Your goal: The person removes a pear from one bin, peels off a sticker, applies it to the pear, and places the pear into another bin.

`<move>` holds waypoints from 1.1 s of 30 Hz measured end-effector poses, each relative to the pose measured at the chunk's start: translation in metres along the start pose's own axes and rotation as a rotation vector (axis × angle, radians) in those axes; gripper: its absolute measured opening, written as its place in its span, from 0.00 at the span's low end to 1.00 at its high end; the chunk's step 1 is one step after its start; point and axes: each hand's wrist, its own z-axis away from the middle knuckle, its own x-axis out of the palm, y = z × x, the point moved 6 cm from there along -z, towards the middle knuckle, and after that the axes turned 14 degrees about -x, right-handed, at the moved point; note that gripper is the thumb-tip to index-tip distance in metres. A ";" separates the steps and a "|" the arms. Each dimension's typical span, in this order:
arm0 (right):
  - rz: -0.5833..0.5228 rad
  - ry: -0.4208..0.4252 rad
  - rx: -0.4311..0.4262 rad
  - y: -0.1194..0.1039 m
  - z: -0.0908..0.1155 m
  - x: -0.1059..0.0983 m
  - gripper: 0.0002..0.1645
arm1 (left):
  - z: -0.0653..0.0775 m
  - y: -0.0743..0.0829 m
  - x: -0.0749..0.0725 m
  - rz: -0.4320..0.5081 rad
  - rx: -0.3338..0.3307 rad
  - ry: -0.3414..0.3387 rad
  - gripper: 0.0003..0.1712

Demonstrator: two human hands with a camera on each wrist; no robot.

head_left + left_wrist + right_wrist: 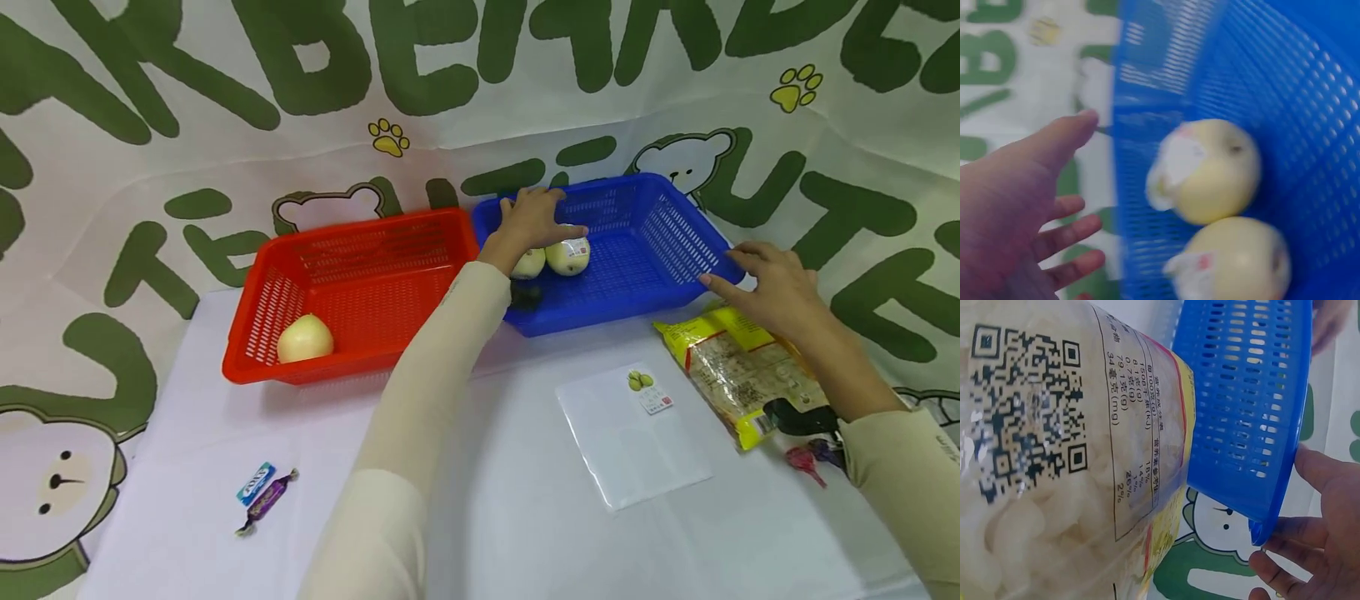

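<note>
A blue plastic basket (600,312) stands at the back right, with two pale yellow pears (1213,172) in its left end, stickers on them. Over that left end my left hand (531,218) is spread, thumb toward the pears; in the left wrist view this hand (1029,206) shows straight, parted fingers with nothing between them. My right hand (780,292) holds the basket's right front corner. Seen from the right wrist, the thumb lies on one side of the rim (1291,469) and fingers on the other. Below that hand lies a yellow-edged food bag (742,367).
Left of the blue basket is a red basket (360,362) with one pale pear (305,339). A blue-wrapped candy (256,483) and a purple-wrapped candy (267,502) lie front left. A clear plastic sleeve (630,450) lies in the middle, lollipops (805,462) by the right sleeve.
</note>
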 end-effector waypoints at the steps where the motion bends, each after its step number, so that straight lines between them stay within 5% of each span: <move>1: -0.006 0.000 0.005 0.000 0.001 0.000 0.48 | 0.010 -0.003 -0.009 0.033 0.021 0.032 0.45; 5: -0.022 0.009 0.029 -0.001 0.000 -0.003 0.49 | 0.060 -0.027 -0.042 0.170 0.162 0.159 0.33; 10: -0.023 0.006 0.032 -0.003 -0.006 -0.003 0.50 | 0.132 -0.090 -0.063 0.337 0.276 0.268 0.24; 18: -0.014 0.009 0.048 0.004 0.001 -0.007 0.50 | 0.215 -0.215 -0.068 0.475 0.075 0.427 0.22; 24: 0.035 0.004 0.045 0.007 0.006 -0.004 0.50 | 0.256 -0.308 -0.053 0.485 -0.200 0.515 0.24; 29: 0.077 -0.016 0.037 -0.003 0.007 -0.005 0.51 | 0.277 -0.357 -0.035 0.493 -0.332 0.524 0.28; 33: 0.099 -0.006 -0.045 -0.040 -0.005 -0.008 0.48 | 0.290 -0.381 -0.027 0.536 -0.363 0.501 0.29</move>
